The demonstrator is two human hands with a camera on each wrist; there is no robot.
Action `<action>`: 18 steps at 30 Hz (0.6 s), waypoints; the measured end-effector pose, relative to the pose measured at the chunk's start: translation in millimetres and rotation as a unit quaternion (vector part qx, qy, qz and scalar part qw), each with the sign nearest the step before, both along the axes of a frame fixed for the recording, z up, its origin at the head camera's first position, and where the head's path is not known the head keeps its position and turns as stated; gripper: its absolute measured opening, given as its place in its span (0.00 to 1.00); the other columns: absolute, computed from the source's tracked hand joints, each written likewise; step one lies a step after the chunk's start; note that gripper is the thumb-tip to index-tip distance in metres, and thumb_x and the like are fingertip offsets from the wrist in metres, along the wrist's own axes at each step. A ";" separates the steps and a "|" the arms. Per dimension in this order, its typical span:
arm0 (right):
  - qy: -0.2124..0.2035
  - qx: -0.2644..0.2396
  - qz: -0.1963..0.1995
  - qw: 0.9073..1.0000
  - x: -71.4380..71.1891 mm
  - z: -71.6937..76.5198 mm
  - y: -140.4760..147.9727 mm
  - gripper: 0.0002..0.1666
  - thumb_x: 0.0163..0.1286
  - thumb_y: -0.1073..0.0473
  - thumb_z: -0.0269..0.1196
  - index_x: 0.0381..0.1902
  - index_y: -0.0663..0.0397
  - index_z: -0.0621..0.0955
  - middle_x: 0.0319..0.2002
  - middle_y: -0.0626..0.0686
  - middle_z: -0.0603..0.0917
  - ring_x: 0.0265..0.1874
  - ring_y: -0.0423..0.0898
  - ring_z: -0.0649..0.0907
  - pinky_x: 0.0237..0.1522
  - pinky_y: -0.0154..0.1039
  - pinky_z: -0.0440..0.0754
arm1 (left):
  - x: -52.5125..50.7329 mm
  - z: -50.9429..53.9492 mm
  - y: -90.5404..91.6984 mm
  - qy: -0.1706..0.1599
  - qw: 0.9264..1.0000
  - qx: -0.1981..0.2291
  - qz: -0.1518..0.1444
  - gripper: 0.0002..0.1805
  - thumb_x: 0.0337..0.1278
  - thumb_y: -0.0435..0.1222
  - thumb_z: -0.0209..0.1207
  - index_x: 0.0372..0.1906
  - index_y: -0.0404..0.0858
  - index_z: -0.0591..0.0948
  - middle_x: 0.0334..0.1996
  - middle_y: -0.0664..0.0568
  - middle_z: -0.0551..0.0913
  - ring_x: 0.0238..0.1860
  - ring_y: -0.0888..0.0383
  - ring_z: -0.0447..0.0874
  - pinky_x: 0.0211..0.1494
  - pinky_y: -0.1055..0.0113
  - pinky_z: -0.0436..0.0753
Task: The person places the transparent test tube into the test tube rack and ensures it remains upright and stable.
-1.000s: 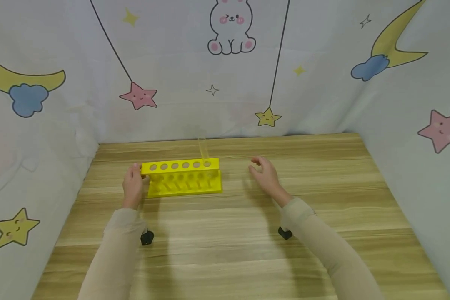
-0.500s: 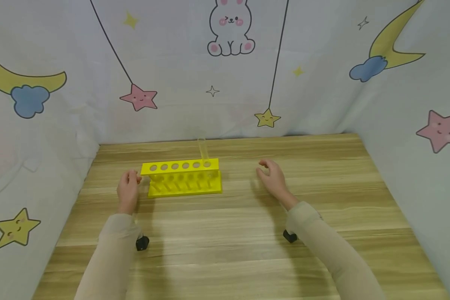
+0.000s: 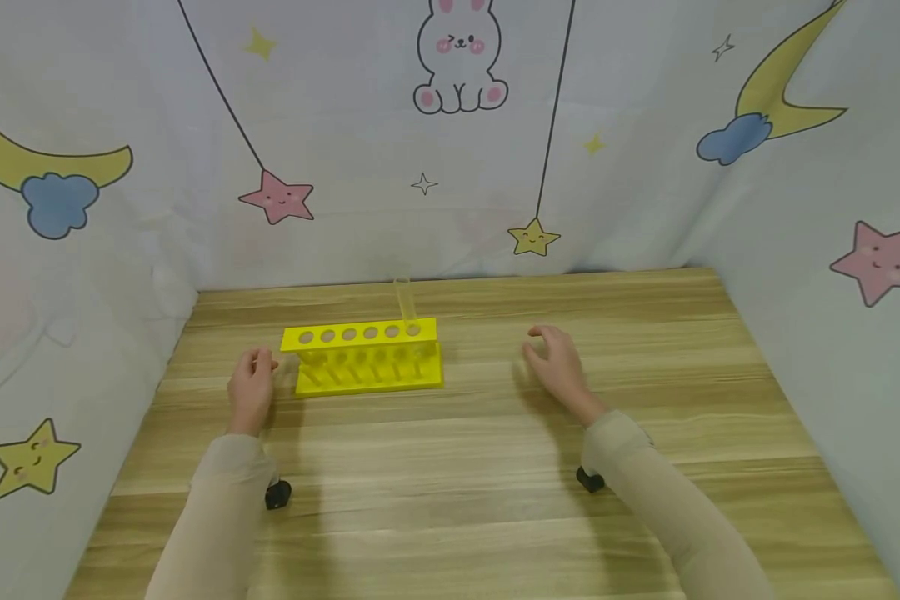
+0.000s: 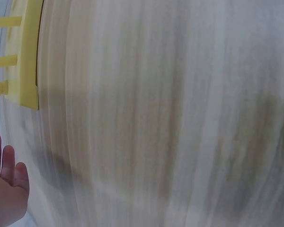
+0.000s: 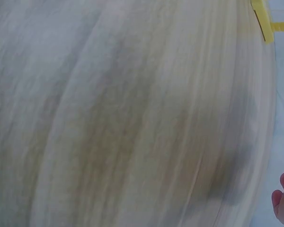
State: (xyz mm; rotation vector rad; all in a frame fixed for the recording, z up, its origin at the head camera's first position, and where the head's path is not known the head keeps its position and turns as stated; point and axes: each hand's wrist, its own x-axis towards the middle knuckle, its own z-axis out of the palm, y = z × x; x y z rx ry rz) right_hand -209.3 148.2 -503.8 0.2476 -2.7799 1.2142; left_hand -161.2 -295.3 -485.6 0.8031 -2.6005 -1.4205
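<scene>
A yellow test tube rack [image 3: 369, 388] with a row of round holes stands upright on the table. One clear test tube [image 3: 405, 298] leans slightly in its rightmost hole. Just left of the rack is my left hand [image 3: 251, 385], apart from it, with loosely bent fingers and nothing held. My right hand [image 3: 561, 365] hovers to the right of the rack, fingers relaxed and holding nothing. In the left wrist view the rack's base [image 4: 29, 56] shows beside the fingertips [image 4: 7, 163]. In the right wrist view only a corner of the rack [image 5: 262, 21] appears.
Wood-grain table [image 3: 450, 483] surface lies under both hands. White cloth [image 3: 345, 242] printed with stars, moons and a rabbit hangs behind and at both sides. Beneath each cuff sits a small black block, such as the left one [image 3: 277, 494].
My left hand has let go of the rack's left end and drawn back to the left and nearer. The right hand has shifted right and slightly nearer. The rack stays in place.
</scene>
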 end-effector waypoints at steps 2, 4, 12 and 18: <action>0.011 0.016 -0.004 1.000 0.0 -1.7 3.0 0.19 0.62 0.56 0.55 0.46 0.63 0.75 0.51 0.59 0.75 0.55 0.57 0.68 0.57 0.52 0.63 | 0.1 -2.4 -1.8 0.003 1.000 -0.013 -0.003 0.31 0.62 0.55 0.31 0.56 0.37 0.66 0.51 0.40 0.74 0.51 0.46 0.67 0.52 0.56 0.64; 0.021 0.034 -0.010 0.999 0.4 -3.2 5.8 0.18 0.62 0.56 0.55 0.46 0.62 0.75 0.50 0.59 0.75 0.54 0.57 0.69 0.56 0.52 0.63 | 0.4 -5.0 -3.4 0.006 1.000 -0.027 -0.007 0.30 0.63 0.54 0.32 0.55 0.36 0.67 0.50 0.40 0.74 0.50 0.47 0.67 0.50 0.58 0.64; 0.031 0.081 -0.018 0.996 3.7 -7.1 15.2 0.18 0.61 0.55 0.55 0.46 0.61 0.74 0.51 0.60 0.74 0.54 0.58 0.68 0.56 0.54 0.62 | 4.4 -10.9 -8.1 0.011 0.997 -0.067 -0.021 0.26 0.64 0.50 0.36 0.55 0.36 0.68 0.51 0.37 0.73 0.51 0.44 0.68 0.52 0.53 0.66; 0.028 0.106 -0.008 0.994 5.7 -9.6 19.6 0.20 0.62 0.54 0.53 0.48 0.61 0.73 0.54 0.61 0.72 0.56 0.58 0.67 0.57 0.54 0.61 | 6.9 -10.8 -10.9 0.000 0.997 -0.080 -0.023 0.26 0.64 0.49 0.36 0.56 0.36 0.68 0.53 0.36 0.71 0.55 0.42 0.66 0.56 0.50 0.64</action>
